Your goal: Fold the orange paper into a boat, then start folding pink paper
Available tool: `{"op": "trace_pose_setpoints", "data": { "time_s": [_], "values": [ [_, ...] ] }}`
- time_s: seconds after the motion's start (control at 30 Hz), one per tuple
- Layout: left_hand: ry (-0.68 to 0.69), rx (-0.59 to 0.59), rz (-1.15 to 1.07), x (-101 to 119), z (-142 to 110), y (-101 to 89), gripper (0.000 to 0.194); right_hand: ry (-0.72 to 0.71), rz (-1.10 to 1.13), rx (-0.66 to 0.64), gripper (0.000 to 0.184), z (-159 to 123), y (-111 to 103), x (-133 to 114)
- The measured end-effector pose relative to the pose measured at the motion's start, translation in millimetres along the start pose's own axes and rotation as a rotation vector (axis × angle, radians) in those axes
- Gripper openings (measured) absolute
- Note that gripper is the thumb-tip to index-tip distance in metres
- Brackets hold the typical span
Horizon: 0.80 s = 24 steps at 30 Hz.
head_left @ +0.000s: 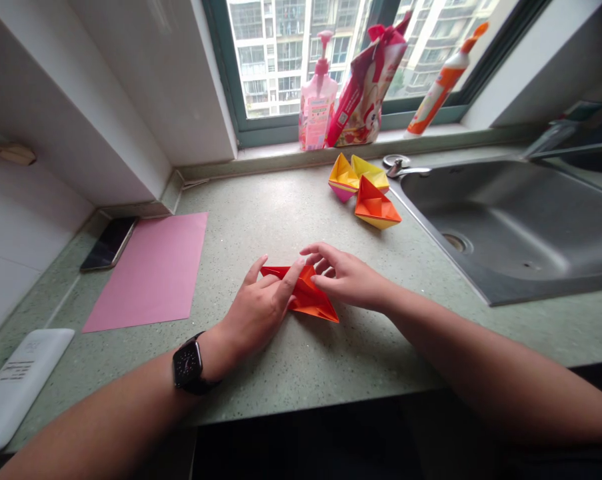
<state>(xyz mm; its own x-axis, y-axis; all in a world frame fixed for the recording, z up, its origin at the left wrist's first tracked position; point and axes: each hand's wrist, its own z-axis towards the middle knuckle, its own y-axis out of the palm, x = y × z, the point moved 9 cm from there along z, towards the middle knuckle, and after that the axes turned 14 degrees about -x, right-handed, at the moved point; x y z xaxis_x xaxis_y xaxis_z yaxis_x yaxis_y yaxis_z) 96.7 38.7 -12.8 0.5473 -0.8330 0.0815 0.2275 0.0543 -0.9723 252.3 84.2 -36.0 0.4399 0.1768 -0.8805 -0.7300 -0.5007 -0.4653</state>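
Observation:
A folded orange paper boat (313,298) lies on the counter between my hands, its middle partly covered by my fingers. My left hand (261,303) holds it from the left, with the index finger stretched across the folds and the thumb at its far left end. From the right, my right hand (348,275) grips the upper right edge with thumb and bent fingers. Behind them stand three finished paper boats: an orange one (377,207), a yellow-orange one (343,175) with a pink underside, and a yellow one (371,175).
A pink paper sheet (151,273) lies at the left, touching a dark phone (109,244). A white flat device (23,383) sits at the near left. On the right is a steel sink (485,283). A pump bottle (318,107), a red bag (365,93) and an orange-white bottle (438,93) line the sill.

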Motion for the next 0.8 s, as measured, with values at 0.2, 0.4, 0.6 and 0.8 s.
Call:
{"op": "trace_pose_setpoints", "data": {
  "time_s": [0.2, 0.4, 0.6, 0.8],
  "values": [
    [0.025, 0.006, 0.117, 7.5, 1.9, -6.4, 0.028, 0.027, -0.023, 0.014, 0.046, 0.0, 0.5, -2.2],
    [-0.004, 0.058, 0.17, 9.3, 2.3, -15.8, 0.03, 0.076, -0.043, -0.013, 0.036, -0.4, 5.7, -6.8],
    [0.042, 0.082, 0.148, 13.4, 1.5, -18.9, 0.023, 0.143, -0.061, -0.073, 0.037, -1.3, 14.1, -8.0],
    [0.122, 0.078, 0.114, 21.7, -1.2, -22.0, 0.022, 0.156, -0.04, -0.116, 0.046, -1.1, 18.8, -5.5]
  ]
}}
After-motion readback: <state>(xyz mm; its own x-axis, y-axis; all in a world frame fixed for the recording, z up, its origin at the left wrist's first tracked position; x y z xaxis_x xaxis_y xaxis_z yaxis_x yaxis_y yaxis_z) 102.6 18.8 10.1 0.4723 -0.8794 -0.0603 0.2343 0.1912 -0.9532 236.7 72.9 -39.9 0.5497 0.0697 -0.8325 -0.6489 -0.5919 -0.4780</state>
